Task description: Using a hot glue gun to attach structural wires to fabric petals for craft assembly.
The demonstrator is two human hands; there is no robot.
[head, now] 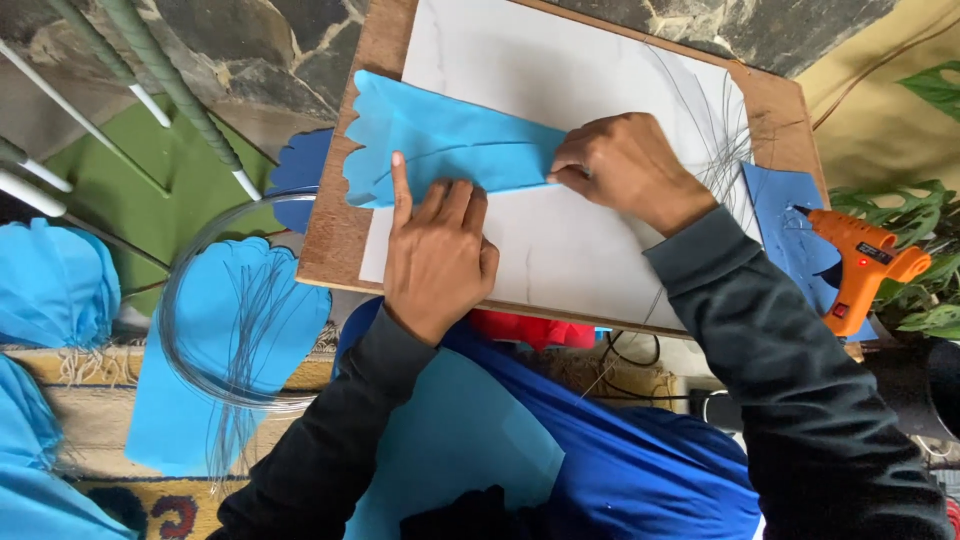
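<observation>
A light blue foam petal sheet (440, 140) with a scalloped left edge lies on a white-faced wooden board (590, 250). My left hand (435, 250) presses on the sheet's lower edge, index finger stretched out flat along it. My right hand (620, 165) pinches the sheet's narrow right end between thumb and fingers. A thin line, possibly wire, runs along the sheet's middle. Both arms wear dark sleeves.
An orange glue gun (860, 265) rests on a darker blue sheet (790, 230) at the board's right. Thin wires (720, 150) lie by my right hand. A wire coil (215, 320) sits over light blue sheets on the left. Blue cloth (620, 460) covers my lap.
</observation>
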